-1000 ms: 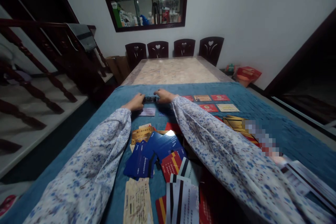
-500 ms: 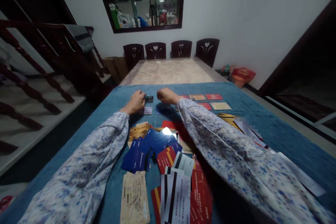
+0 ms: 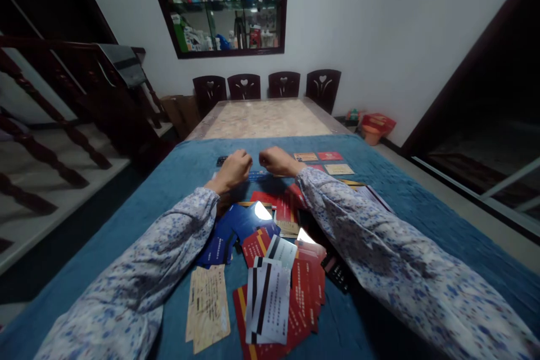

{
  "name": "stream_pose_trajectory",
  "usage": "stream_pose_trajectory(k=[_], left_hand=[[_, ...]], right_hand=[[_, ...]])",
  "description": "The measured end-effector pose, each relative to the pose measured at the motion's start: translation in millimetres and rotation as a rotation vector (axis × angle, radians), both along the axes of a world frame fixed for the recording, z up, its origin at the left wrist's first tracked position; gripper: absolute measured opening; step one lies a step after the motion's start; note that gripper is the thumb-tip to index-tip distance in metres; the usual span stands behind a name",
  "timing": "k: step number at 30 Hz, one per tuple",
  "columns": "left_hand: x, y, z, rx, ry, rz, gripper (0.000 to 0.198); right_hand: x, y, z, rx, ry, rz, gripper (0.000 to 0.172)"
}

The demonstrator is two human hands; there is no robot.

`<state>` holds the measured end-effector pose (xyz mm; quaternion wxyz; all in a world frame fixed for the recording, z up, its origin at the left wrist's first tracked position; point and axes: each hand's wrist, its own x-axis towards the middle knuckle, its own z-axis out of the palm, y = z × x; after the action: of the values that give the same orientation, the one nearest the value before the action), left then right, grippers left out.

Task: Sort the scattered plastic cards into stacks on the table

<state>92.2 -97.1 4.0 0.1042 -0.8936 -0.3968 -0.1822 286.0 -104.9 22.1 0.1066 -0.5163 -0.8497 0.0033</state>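
Note:
Near the far end of the blue cloth, my left hand (image 3: 238, 167) is closed, its fingers curled away from view. My right hand (image 3: 275, 160), also closed, is just to its right with a small gap between them. Anything within either grip is hidden. A blue card (image 3: 255, 176) lies on the cloth just below the two hands. Left of my left hand is a dark card (image 3: 221, 161). To the right of my right hand lie an orange-and-cream card (image 3: 306, 156), a red card (image 3: 330, 155) and a cream card (image 3: 340, 169).
Between my forearms are overlapping blue cards (image 3: 241, 222), red cards (image 3: 304, 287), white striped cards (image 3: 272, 304) and cream cards (image 3: 211, 301). A black card (image 3: 335, 273) lies by my right sleeve. Chairs (image 3: 284, 85) stand beyond the bare tabletop (image 3: 274, 115).
My left hand has moved right, away from the dark card and closer to my right hand. The dark card stays on the cloth. The camera view has shifted slightly.

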Motion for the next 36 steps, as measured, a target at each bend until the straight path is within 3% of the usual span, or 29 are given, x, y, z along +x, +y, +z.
stream_pose_trajectory(k=[6,20,36], left_hand=[[27.2,-20.9,0.3,-0.025,0.053,-0.028,0.023],[84.7,-49.1,-10.6,-0.053,0.038,-0.186,0.019],[156.6,-74.3,-16.8,-0.07,0.069,-0.34,0.025]], right_hand=[[21.9,-30.2,3.5,0.011,-0.018,-0.036,0.026],[80.0,-81.7,-7.8,0.048,0.05,-0.086,0.022],[168.8,-135.9,-32.6,0.066,0.144,-0.246,0.018]])
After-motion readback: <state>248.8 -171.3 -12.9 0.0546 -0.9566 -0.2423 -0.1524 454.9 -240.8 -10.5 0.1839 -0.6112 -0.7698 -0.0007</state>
